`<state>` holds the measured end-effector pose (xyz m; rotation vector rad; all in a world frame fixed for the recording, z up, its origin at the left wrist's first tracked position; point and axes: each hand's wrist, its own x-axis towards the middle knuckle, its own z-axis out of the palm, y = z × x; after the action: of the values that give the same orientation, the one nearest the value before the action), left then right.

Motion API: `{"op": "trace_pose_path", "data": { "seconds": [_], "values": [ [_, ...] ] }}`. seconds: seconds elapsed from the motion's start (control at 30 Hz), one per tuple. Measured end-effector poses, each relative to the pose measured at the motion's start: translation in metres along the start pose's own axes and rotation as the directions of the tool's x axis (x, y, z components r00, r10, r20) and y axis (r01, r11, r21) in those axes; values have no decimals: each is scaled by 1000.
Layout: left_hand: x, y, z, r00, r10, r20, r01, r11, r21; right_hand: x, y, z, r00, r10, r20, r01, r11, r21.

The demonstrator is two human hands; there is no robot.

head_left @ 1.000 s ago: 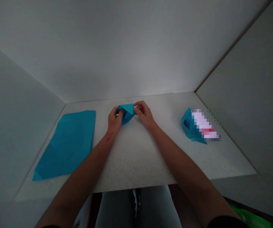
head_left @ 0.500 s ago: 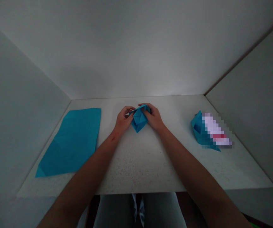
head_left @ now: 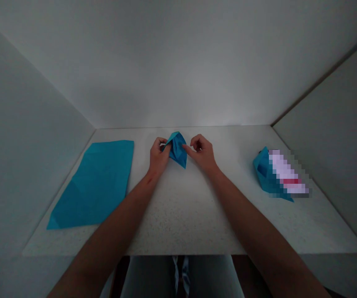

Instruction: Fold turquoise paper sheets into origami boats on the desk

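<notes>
A small folded blue paper piece (head_left: 177, 149) stands above the middle of the white table (head_left: 181, 215). My left hand (head_left: 159, 156) pinches its left upper edge between thumb and fingers. My right hand (head_left: 202, 152) is just to the right of it, fingers curled, with the index fingertip touching the paper's right side. The paper's lower point hangs toward the table surface.
A flat blue paper sheet (head_left: 96, 182) lies at the table's left. At the right lies a blue packet (head_left: 269, 176), partly blurred out. White walls close in the table at the back, left and right. My lap shows below the front edge.
The folded paper was held in both hands; now the right hand has let go and only touches it with a fingertip. The left hand has turned the piece more upright.
</notes>
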<state>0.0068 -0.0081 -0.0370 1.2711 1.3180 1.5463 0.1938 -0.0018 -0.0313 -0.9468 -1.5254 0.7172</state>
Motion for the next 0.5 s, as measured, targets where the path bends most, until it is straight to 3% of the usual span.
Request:
{"op": "trace_pose_path", "data": {
  "seconds": [0.13, 0.5],
  "values": [
    [-1, 1, 1, 998, 54, 41, -53, 998, -18, -1, -1, 1, 992, 11, 122, -5, 999, -50],
    [-4, 1, 2, 982, 83, 170, -86, 996, 9, 1, 2, -1, 983, 132, 130, -113, 983, -147]
  ]
}}
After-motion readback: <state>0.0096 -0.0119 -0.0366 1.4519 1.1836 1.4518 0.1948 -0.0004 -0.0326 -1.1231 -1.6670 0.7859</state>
